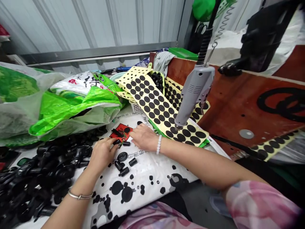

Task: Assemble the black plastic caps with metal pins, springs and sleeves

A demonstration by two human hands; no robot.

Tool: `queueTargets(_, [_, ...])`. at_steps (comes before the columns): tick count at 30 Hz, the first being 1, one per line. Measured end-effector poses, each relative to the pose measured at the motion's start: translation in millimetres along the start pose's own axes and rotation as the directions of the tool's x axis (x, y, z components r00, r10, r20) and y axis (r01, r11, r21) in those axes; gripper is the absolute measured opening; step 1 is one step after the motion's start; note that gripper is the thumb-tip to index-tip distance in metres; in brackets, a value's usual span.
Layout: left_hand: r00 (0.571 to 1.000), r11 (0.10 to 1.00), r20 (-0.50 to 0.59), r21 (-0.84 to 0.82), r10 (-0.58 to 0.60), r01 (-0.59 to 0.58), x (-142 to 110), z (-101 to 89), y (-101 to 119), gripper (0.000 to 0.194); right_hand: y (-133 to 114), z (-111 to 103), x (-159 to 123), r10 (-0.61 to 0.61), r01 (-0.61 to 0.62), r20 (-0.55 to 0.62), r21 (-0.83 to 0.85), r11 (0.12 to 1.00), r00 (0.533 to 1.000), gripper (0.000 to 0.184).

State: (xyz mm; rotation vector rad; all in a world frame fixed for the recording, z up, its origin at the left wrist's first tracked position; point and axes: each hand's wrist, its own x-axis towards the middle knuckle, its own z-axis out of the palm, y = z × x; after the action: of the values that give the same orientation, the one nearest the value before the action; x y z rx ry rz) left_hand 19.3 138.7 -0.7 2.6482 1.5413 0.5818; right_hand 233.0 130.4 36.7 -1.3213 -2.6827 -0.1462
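My left hand [103, 153] is low over the white printed sheet [152, 162], thumb and fingers closing round a small black piece [116, 142]. Opposite it, my right hand [144, 137] has its fingers curled together on the sheet; whatever its fingertips hold is hidden. Between the hands lie small black parts on a red printed diamond [122, 132], with a short black cylinder [126, 143] just below. Nearer me are a black ring-shaped part [122, 156] and several loose black cylinders [132, 162].
A heap of black plastic parts [47, 171] covers the left side. Green and white bags [78, 101] lie behind it. Sheets of round black stickers [154, 105] lean over a white basket [137, 108]. A grey electric screwdriver [194, 95] hangs at right before a brown board [238, 105].
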Motion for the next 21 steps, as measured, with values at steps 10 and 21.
queueTargets(10, [0.964, 0.964, -0.235, -0.258, -0.122, 0.060, -48.0, -18.7, 16.2, 0.027, -24.3, 26.9, 23.0, -0.018, 0.014, 0.019, 0.194, 0.981, 1.000, 0.013])
queueTargets(21, [0.944, 0.891, -0.290, -0.453, -0.158, 0.010, -80.8, -14.1, 27.4, 0.021, -21.1, 7.5, -32.2, 0.063, 0.183, -0.317, 0.686, 0.704, 0.947, 0.033])
